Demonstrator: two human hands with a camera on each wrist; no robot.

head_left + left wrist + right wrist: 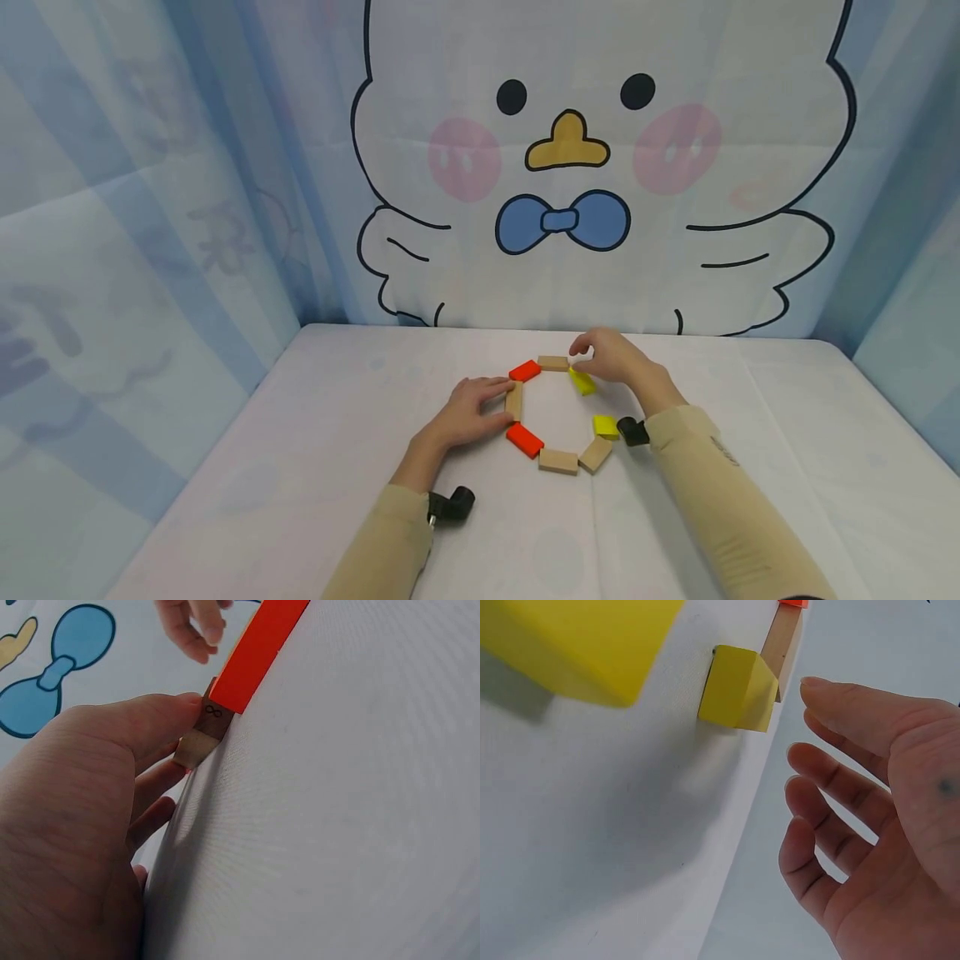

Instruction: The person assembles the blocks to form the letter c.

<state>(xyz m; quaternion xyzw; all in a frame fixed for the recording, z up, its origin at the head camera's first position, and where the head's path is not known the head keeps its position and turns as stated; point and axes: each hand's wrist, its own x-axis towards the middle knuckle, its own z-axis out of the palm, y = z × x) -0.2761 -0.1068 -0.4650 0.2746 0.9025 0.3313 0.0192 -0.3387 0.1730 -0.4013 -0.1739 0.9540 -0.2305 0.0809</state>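
Observation:
My left hand [468, 412] holds a plain wooden block [513, 402] at the left of a ring of blocks, thumb at its near end and fingers toward its far end. In the left wrist view, the thumb lies against this wooden block [206, 735], right by a red block [259, 656]. At the ring's far right, my right hand [617, 358] hovers beside a yellow block [582, 382], fingers loosely bent. The right wrist view shows space between that hand [870, 802] and the yellow block [731, 686], with nothing in the fingers.
The ring also has a far red block [525, 371], a near red block [524, 440], a far wooden block [552, 363], two near wooden blocks [558, 462] and a second yellow block [605, 427]. A gap separates the yellow blocks. A printed curtain [465, 283] hangs behind the white table [300, 467].

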